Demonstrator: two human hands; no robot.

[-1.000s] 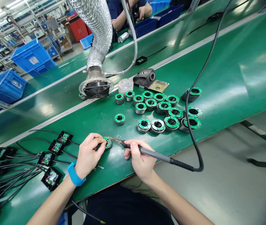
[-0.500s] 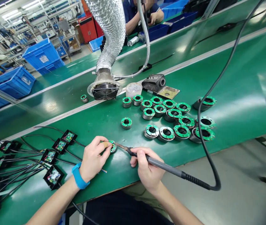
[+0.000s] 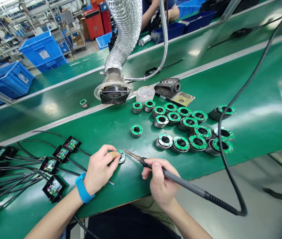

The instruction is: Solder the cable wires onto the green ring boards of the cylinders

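My left hand (image 3: 103, 166), with a blue wristband (image 3: 83, 189), is closed in a pinch at the left side of a small metal ring with a green circuit board (image 3: 122, 156) lying on the bench. The fingertips cover part of that board, and what they pinch is hidden. A dark cable's bare coloured wire ends (image 3: 110, 183) stick out below this hand. My right hand (image 3: 164, 179) grips a soldering iron (image 3: 180, 182) like a pen. The iron's tip points left, just right of the ring and a small gap away from it.
Several green-topped metal rings (image 3: 180, 143) stand right of centre. Black boxes with circuit boards (image 3: 53, 188) and cables lie left. A fume hose (image 3: 117, 59) hangs above; behind are a soldering iron stand (image 3: 168, 87) and a white round tub (image 3: 145, 94). The iron's cord (image 3: 240, 93) loops at right.
The soldering iron's tip has drawn back to the right from the board. My left hand stays pinched at the ring. The camera view has shifted slightly.
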